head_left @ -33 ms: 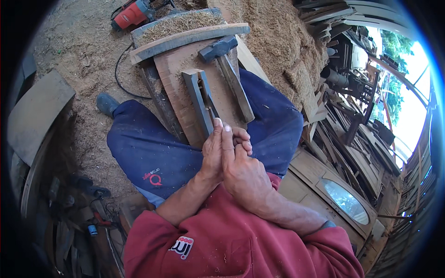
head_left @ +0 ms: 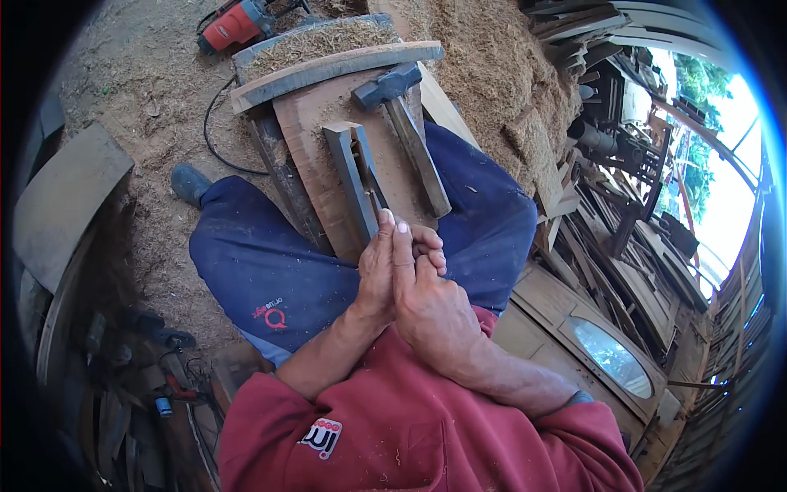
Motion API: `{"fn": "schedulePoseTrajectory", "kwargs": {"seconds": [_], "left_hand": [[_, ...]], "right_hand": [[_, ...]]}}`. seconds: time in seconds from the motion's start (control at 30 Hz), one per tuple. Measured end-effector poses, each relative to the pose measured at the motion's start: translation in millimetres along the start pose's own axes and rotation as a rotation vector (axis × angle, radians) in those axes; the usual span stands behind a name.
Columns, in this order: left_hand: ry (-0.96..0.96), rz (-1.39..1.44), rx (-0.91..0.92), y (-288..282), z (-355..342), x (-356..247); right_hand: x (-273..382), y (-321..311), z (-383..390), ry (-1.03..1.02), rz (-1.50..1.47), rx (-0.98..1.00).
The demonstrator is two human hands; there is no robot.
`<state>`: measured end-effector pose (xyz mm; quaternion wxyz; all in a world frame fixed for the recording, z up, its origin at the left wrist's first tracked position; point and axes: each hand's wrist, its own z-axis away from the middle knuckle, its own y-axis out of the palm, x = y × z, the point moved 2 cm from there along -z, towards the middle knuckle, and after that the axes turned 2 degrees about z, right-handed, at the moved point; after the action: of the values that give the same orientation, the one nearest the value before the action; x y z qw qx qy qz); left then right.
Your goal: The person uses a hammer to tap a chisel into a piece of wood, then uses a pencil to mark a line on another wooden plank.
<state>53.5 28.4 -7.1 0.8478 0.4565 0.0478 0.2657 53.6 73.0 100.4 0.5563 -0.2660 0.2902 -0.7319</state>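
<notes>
My left hand [head_left: 375, 275] and my right hand [head_left: 434, 316] are pressed together above my lap, thumbs side by side and fingers curled. Whether anything is held between them is hidden. Just beyond the thumb tips lies a wooden block [head_left: 348, 176] with a long slot cut in its face; its near end disappears behind my hands. To its right a sledgehammer [head_left: 410, 143] rests with its dark steel head away from me and its wooden handle pointing back. Both lie on a broad wooden plank [head_left: 307, 135] between my legs.
A curved board [head_left: 336, 72] crosses the plank's far end. Beyond it, a red power tool [head_left: 235, 29] with a black cord sits on sawdust-covered ground. Stacked timber [head_left: 615, 246] and a wooden door [head_left: 549, 336] with oval glass are at right; a bent panel [head_left: 70, 197] stands at left.
</notes>
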Motion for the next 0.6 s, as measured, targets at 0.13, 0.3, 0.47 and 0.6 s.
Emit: {"fn": "schedulePoseTrajectory", "kwargs": {"seconds": [0.13,0.3,0.47,0.6], "left_hand": [[-0.02,0.008,0.021,-2.1,-4.8,-1.2],[-0.059,0.04,0.049,0.5,-11.6,-5.7],[-0.023,0.041,0.011,8.5,-10.8,-11.6],[-0.021,0.173,0.029,13.4,-21.8,-20.1]], "right_hand": [[-0.7,1.4,-4.8,0.04,-0.016,0.049],[-6.4,-4.2,-15.8,0.033,-0.001,0.027],[-3.3,-19.9,-24.3,0.035,0.016,0.037],[-7.6,-29.4,-46.1,0.095,-0.076,0.107]]}}
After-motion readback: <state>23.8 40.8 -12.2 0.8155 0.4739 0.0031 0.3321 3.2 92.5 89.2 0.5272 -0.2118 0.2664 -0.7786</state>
